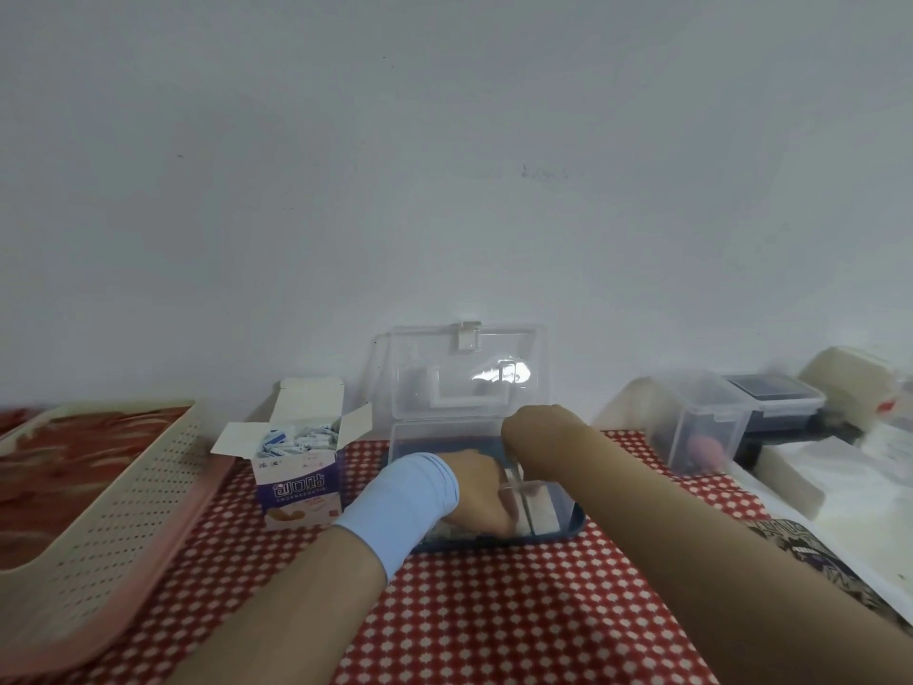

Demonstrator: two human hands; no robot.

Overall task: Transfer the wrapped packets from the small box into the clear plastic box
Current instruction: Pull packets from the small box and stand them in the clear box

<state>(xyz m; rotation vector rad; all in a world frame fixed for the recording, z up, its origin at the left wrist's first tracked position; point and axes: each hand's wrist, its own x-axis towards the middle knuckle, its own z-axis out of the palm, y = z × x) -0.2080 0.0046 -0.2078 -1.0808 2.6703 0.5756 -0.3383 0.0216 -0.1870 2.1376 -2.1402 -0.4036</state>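
**A:** Both forearms fill the near view, the left in a blue cuff [400, 506], reaching into the clear plastic box [425, 437].

**B:** Are they holding anything?

**A:** I cannot tell. The left hand [477, 487] lies low over white packets [541, 504] on the box floor, with its fingertips hidden. The right hand is out of sight past its bent wrist.

**B:** And the rest?

**A:** Many wrapped packets [291, 437] sit in the small box [299, 491], just left of the left hand.

**B:** What's the risk?

**A:** Two hands crowd one box. Pulling out carelessly could drag packets over the wall, or knock the raised lid [469, 378] behind the hands shut.
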